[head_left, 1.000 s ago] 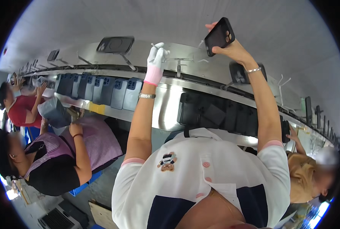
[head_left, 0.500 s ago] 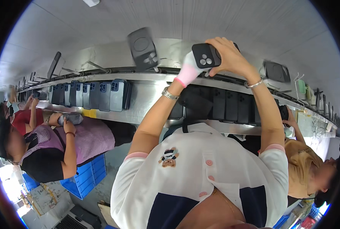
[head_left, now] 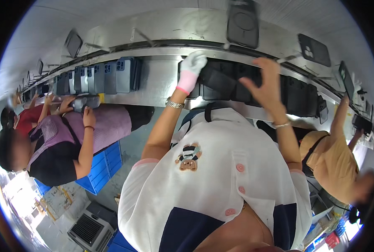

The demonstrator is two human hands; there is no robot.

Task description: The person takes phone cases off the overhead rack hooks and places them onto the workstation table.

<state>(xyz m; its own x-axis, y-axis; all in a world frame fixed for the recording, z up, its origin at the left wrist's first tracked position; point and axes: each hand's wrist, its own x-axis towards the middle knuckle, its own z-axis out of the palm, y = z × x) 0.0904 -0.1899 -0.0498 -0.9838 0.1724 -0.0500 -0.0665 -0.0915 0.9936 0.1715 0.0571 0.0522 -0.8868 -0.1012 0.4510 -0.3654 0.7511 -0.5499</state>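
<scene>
My left hand (head_left: 193, 65) wears a white glove with a pink cuff. Its fingers are loosely bent with nothing visible in them, above the left end of a row of black phone cases (head_left: 295, 94). One black phone case (head_left: 217, 82) lies tilted across others just right of that glove. My bare right hand (head_left: 264, 82) hovers over the row, thumb and fingers apart, slightly blurred and holding nothing. Beyond the hands, a black phone case with a ring on its back (head_left: 243, 26) hangs on the line, and a case with round lens openings (head_left: 314, 49) hangs farther right.
A metal rail (head_left: 166, 51) with hanger arms runs along the bench. Several blue and grey phone cases (head_left: 124, 75) stand at left. One co-worker (head_left: 61, 147) sits at left holding a grey item; another person (head_left: 332, 161) works at right. A blue crate (head_left: 101, 168) is on the floor.
Both hands have let go of the black phone case and drawn back toward me over the row. The hanging cases have moved to the right.
</scene>
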